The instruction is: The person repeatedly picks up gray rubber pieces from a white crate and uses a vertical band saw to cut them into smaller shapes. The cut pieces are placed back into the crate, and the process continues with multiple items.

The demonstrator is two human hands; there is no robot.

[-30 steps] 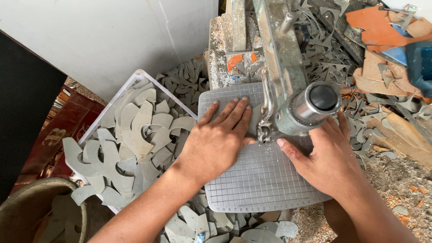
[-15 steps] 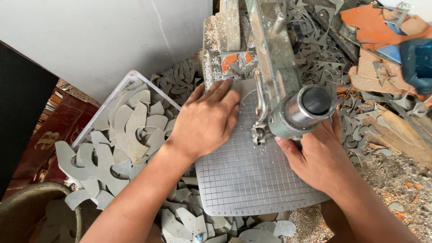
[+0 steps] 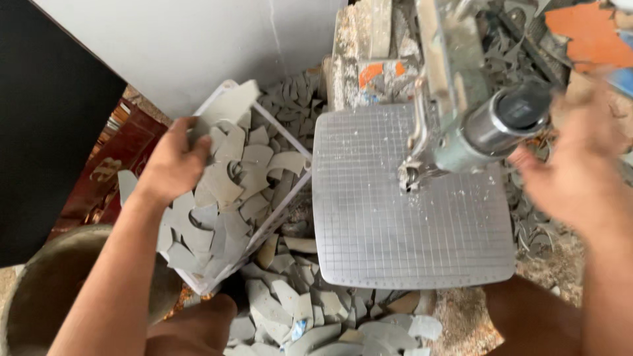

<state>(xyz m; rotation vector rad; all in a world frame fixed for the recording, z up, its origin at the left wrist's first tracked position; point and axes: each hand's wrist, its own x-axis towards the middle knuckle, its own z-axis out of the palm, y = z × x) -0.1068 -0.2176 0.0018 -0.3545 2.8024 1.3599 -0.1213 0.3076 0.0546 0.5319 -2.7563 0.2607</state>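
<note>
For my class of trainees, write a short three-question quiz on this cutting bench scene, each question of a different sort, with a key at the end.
1. True or false: the left hand is over the white tray of grey cut pieces, holding one grey piece.
2. Multiple choice: what lies on the gridded metal table of the saw machine? A) a stack of orange sheets B) only pale dust and specks C) a metal bucket
3. Fill in: the right hand is blurred at the ____ edge of the picture.

Key: 1 true; 2 B; 3 right.
</note>
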